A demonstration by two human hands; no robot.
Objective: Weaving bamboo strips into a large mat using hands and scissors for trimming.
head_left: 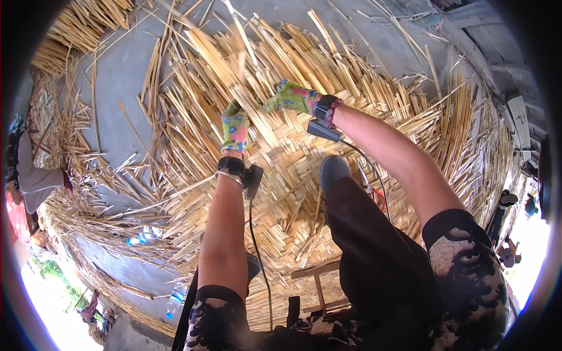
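Both my hands wear flowered green gloves and work at the far edge of a woven reed mat (281,169). My left hand (235,127) is closed around flattened reed strips (249,96) that rise from the weave. Their upper ends are smeared by motion. Just right of it, my right hand (294,97) has its fingers bent and pressed against the same strips. Some fingertips are hidden behind the reeds. Loose strip ends (363,70) fan outward beyond the woven part. My shoe (335,174) rests on the mat below my right hand.
A red-handled tool (377,198) lies beside my leg. Nearer me stands a low wooden stool (319,286). Plastic bottles (145,235) are at the left, another bottle (175,299) lower. Reed bundles (88,26) lie at the far left; a person (36,169) is at the left edge.
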